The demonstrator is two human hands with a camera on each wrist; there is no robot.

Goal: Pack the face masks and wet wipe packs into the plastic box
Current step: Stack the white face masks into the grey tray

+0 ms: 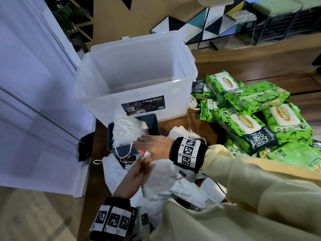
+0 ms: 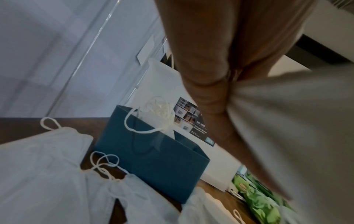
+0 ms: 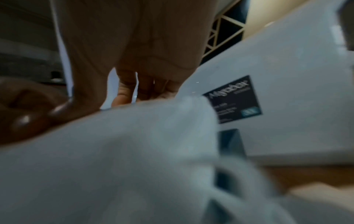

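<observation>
Head view: my left hand [image 1: 134, 173] and right hand [image 1: 152, 146] both pinch one white face mask [image 1: 161, 178] over the loose mask pile [image 1: 182, 190], beside the blue tray [image 1: 152, 122]. Plastic box [image 1: 137, 80] stands open behind; wet wipe packs [image 1: 251, 119] heaped to its right.

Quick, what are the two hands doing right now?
Left hand: pinches a white face mask.
Right hand: fingers curled on the same face mask.

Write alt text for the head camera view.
Both hands, left hand and right hand, hold a white face mask over loose masks on a wooden table. Behind stand a small blue bin of masks and an empty clear Megabox plastic box; green Sanicare wipe packs are piled right.
</observation>
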